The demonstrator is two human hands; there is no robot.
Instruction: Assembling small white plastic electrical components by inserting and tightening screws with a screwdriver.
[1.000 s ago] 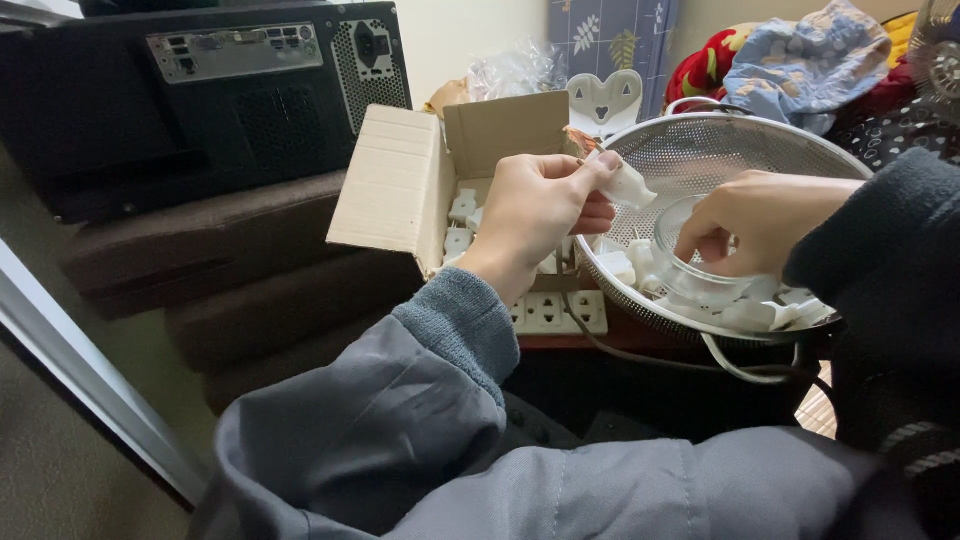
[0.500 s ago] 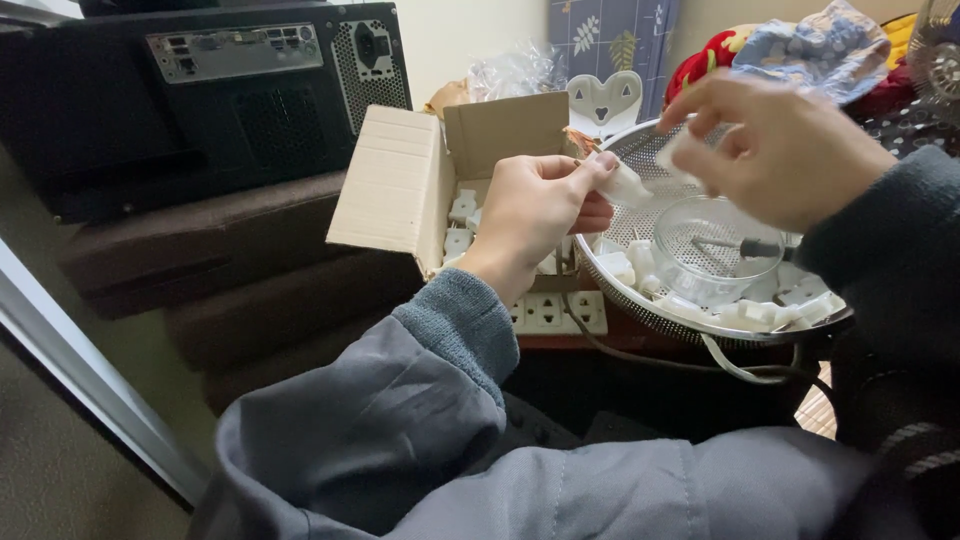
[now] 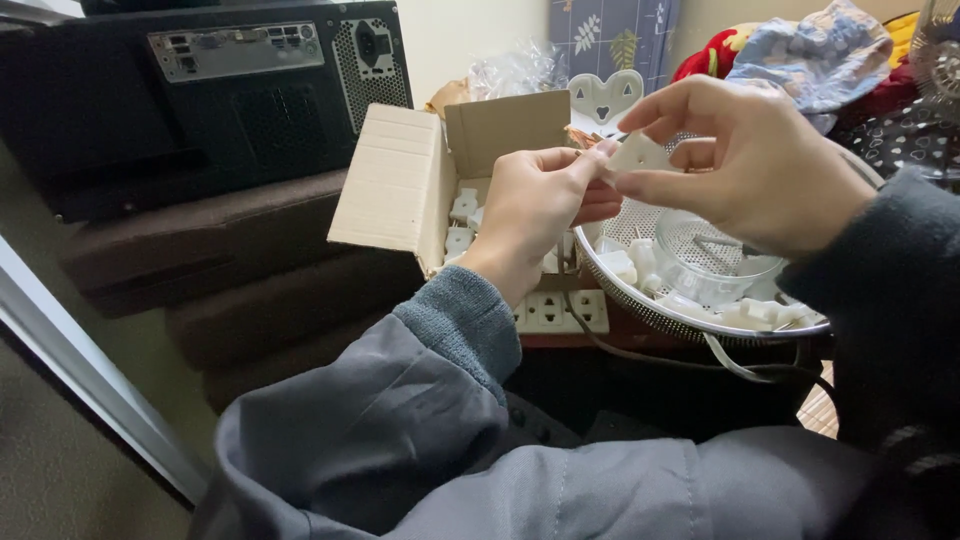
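The small white plastic part point(image 3: 640, 155) sits between both hands: right hand point(image 3: 745, 165) pinches it, left hand point(image 3: 535, 215) closed, fingertips touching its left edge.

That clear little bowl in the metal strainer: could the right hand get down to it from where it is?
Probably yes. The right hand hovers just above the clear bowl in the strainer, nothing between them, though its fingers pinch a small white part.

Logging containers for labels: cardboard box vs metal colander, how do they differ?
The cardboard box is brown, square-sided, with flaps open; the metal colander is round, shiny and perforated. The colander also holds a clear bowl; the box shows none. The colander sits right of the box. Both hold small white plastic parts.
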